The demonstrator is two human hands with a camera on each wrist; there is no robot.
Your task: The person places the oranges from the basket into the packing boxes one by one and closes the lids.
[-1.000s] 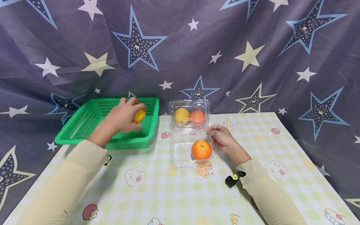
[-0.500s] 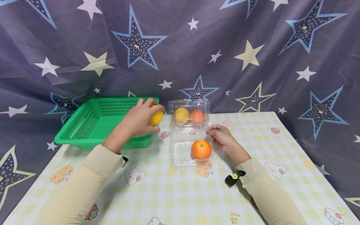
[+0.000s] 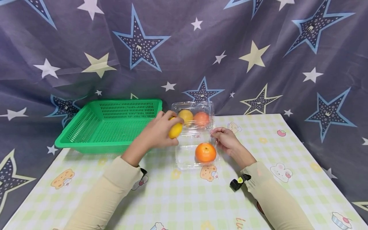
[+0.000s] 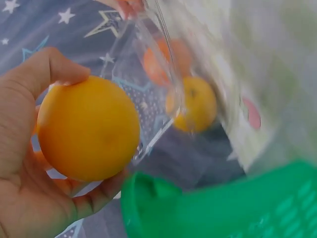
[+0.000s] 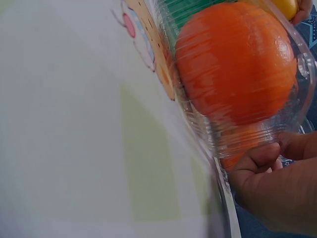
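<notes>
My left hand (image 3: 156,132) grips a round, smooth yellow orange (image 3: 175,130), thumb on one side and fingers curled round the other, as the left wrist view shows. It is above the table at the left side of an opened clear plastic clamshell box (image 3: 185,156). In the near half of the box sits a mandarin (image 3: 205,153). A yellow fruit (image 3: 187,116) and a reddish fruit (image 3: 202,119) show side by side through the plastic of the far half. My right hand (image 3: 228,143) pinches the box's right edge near the fold, thumb against finger in the right wrist view.
A green slatted plastic basket (image 3: 115,148) stands at the left rear, just left of my left hand. A checked cloth with cartoon prints (image 3: 178,198) covers the table. Behind the table's back edge hangs a dark star-patterned curtain (image 3: 184,64).
My left hand has carried the yellow orange rightward from over the green basket to the box's left side. My right hand has stayed at the box edge; the mandarin has not moved.
</notes>
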